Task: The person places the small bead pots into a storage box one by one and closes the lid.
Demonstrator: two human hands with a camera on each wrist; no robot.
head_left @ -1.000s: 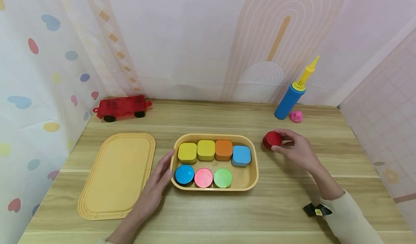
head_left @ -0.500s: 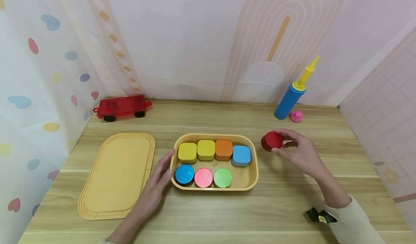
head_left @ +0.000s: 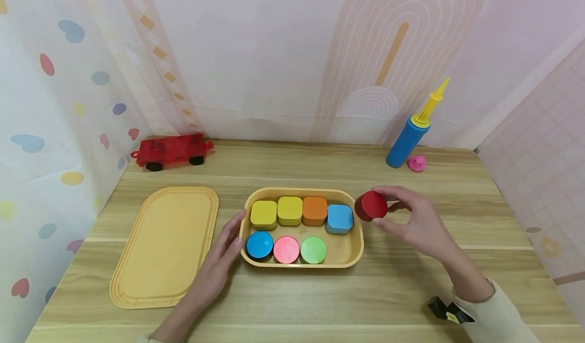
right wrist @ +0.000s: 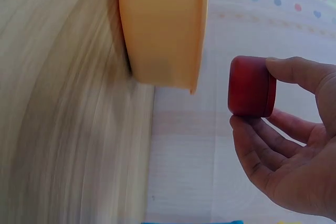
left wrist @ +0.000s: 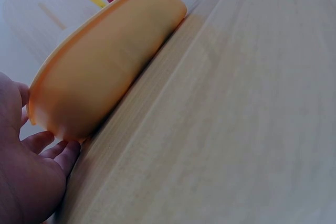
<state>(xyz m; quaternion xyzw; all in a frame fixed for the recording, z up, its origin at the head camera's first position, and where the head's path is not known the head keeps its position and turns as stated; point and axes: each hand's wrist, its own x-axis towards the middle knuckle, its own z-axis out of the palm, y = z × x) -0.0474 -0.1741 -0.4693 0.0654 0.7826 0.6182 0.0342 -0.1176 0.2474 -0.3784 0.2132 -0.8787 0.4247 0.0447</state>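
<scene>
My right hand [head_left: 418, 224] pinches a small red round tub [head_left: 371, 205] between thumb and fingertips. It is held up beside the right end of a yellow-orange plastic box [head_left: 340, 251]. A seam near one end of the tub shows in the right wrist view. Relaxed fingers of my left hand [head_left: 214, 264] touch the box's left end, also seen in the left wrist view. Inside, the back row has two yellow square tubs [head_left: 277, 213], an orange one [head_left: 314, 211] and a light blue one [head_left: 339, 218]. Blue [head_left: 259, 245], pink [head_left: 286, 250] and green [head_left: 313, 250] round ones line the front.
A flat yellow-orange lid [head_left: 165, 246] lies left of the box, by my left forearm. Behind it stands a red toy wagon [head_left: 171, 151]. At the back right are a blue and yellow hand pump [head_left: 411, 130] and a pink toy duck [head_left: 417, 163].
My right hand has lifted the red tub off the table and carried it left, up to the box's right rim. The left hand and the box have stayed in place.
</scene>
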